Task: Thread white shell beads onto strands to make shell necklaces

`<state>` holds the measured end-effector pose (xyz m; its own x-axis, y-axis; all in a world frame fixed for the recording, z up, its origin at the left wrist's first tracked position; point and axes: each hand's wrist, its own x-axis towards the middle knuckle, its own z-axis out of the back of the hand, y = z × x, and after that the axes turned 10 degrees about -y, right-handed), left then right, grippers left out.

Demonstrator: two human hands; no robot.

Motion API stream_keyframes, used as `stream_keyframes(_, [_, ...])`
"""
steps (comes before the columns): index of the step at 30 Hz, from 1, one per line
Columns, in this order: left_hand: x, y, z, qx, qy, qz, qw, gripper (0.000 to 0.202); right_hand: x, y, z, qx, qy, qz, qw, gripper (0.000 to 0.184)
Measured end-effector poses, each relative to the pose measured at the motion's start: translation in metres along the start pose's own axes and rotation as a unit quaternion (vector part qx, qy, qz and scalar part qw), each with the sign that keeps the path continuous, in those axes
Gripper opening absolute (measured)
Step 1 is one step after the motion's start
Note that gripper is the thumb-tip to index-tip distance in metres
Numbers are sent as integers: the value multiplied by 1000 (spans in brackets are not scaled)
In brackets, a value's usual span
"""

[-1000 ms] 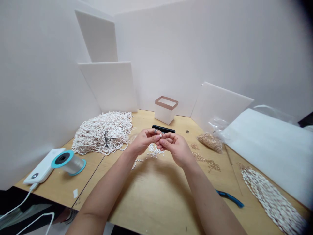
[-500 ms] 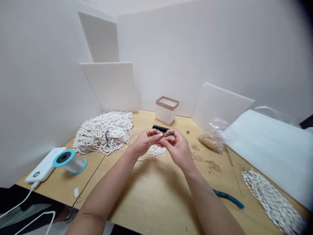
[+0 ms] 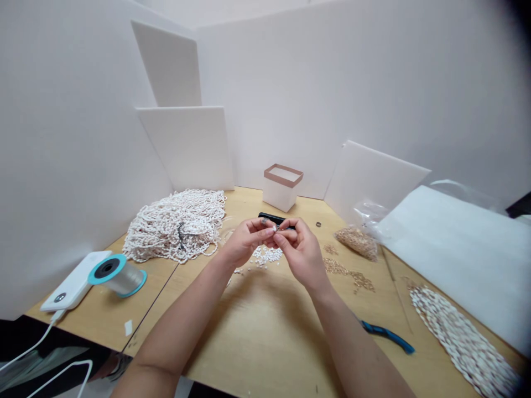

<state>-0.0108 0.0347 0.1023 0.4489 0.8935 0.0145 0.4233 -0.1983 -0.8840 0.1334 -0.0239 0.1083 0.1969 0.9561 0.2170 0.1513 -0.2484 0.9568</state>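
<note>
the left hand [image 3: 249, 240] and right hand [image 3: 301, 255] are curled closed, their fingertips meeting in a pinch on a tiny item [image 3: 275, 228] – too small to make out – above the wooden worktop [image 3: 257, 331]. loose white beads [image 3: 265, 255] lie just below the hands, with a black object [image 3: 274, 219] just behind them. a heap of bead strands [image 3: 174, 226] sits to the left, blue pliers [image 3: 388, 336] to the right.

Tiny white bead [image 3: 274, 228], partly hidden, pinched in fingers [image 3: 261, 232].
</note>
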Motion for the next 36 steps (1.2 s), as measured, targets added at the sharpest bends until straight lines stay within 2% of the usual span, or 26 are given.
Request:
stream_keyframes(5, [2,0,8,-9,15,14,1000,27,-1,-2,1,10,20,-1,1000,27])
stream_keyframes(15, [2,0,15,21,53,35,998,26,-2,-1,1,-5,54,-5,999,36])
stream_keyframes(18, [1,0,13,29,46,23,998,21,-2,-1,0,4,49,-14,999,38])
stream_keyframes(23, [1,1,10,21,19,3,1000,19,-4,0,-3,31,3,-40,999,39])
stream_keyframes(29, [3,4,10,13,-35,-27,999,21,-3,-9,-5,61,-10,-85,994,31])
stream_keyframes(36, [0,0,9,35,-22,-34,999,18,-2,-11,-8,93,-20,-107,990,29])
